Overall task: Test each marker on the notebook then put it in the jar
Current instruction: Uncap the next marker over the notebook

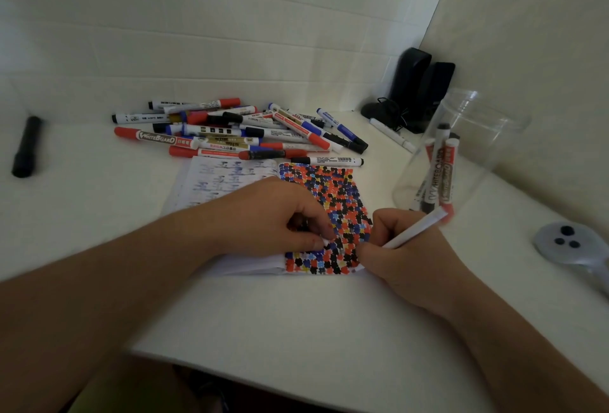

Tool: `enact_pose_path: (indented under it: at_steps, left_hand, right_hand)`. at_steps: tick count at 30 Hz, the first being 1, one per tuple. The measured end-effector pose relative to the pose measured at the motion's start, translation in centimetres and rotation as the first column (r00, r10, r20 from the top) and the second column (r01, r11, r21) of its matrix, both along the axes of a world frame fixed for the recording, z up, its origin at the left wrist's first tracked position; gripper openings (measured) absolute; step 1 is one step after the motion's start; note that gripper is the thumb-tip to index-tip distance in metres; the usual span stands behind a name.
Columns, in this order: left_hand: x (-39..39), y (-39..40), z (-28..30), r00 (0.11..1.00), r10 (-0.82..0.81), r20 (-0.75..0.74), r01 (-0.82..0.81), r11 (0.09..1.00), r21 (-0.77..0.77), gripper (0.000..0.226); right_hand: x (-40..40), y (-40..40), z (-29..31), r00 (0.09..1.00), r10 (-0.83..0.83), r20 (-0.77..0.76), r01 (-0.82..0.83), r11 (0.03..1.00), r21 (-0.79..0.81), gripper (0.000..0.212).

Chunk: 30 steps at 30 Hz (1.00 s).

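An open notebook (230,178) lies on the white table, its right page covered in red, blue, black and yellow dots. My right hand (405,248) grips a white marker (415,231) with its tip down at the page's lower right corner. My left hand (273,218) rests on the notebook with curled fingers that seem to pinch a small white piece, probably the cap. A clear jar (487,136) stands to the right with three markers (438,175) inside. Behind the notebook lies a pile of several markers (237,131).
A black marker (26,146) lies alone at far left. Two black speakers (421,83) with cables stand in the back corner, a white marker (392,134) beside them. A grey round device (566,244) sits at the right edge. Walls close in behind and to the right.
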<state>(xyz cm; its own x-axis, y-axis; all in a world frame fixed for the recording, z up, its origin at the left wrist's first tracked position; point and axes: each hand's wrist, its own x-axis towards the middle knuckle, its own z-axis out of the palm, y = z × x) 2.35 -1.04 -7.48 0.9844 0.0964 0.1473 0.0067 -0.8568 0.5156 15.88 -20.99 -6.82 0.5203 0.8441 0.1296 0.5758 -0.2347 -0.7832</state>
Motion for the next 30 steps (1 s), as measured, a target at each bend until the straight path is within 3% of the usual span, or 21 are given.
enact_pose_path:
  at_steps: [6, 13, 21, 30]
  left_hand:
    - [0.06, -0.07, 0.06, 1.0, 0.001, -0.001, -0.001, 1.0, -0.003, 0.02]
    - [0.01, -0.1, 0.04, 1.0, -0.002, 0.005, 0.002, 1.0, -0.009, 0.02]
    - [0.01, -0.11, 0.06, 1.0, -0.003, 0.011, 0.003, 1.0, 0.002, 0.021]
    - [0.06, -0.04, 0.18, 1.0, 0.0, 0.019, -0.001, 0.998, 0.055, 0.022]
  right_hand:
    - [0.27, 0.08, 0.3, 0.994, -0.043, -0.096, 0.044, 0.999, 0.008, 0.038]
    - [0.13, -0.02, 0.2, 1.0, -0.007, -0.025, 0.007, 1.0, -0.013, 0.039]
    - [0.3, 0.13, 0.0, 0.995, -0.065, -0.073, 0.067, 0.998, 0.022, 0.034]
    - [0.67, 0.01, -0.4, 0.999, -0.02, -0.035, 0.02, 1.0, 0.006, 0.045]
